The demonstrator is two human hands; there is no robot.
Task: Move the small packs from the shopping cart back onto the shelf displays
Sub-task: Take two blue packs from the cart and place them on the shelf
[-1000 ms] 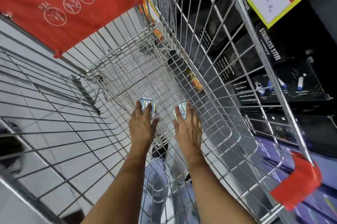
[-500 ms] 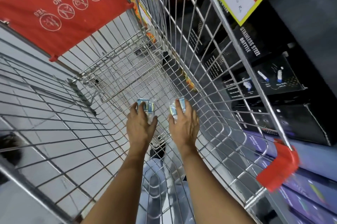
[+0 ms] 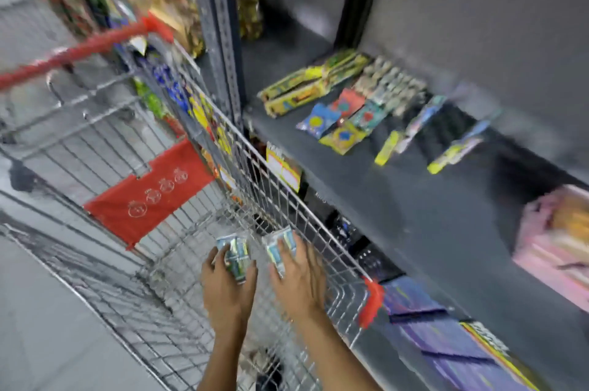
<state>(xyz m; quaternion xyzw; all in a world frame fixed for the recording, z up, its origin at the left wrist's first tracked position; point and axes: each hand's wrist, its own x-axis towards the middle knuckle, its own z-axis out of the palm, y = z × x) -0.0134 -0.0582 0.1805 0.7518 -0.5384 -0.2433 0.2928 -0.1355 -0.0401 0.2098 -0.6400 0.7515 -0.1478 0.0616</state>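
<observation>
Above cart (image 3: pixel 280 196) floor now, both packs (image 3: pixel 236 255) raised.

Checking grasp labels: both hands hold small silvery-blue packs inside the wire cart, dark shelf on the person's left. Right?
One error: the dark grey shelf is on the person's right, per the head view. Left hand and right hand each hold a small silvery-blue pack inside the wire shopping cart.
</observation>
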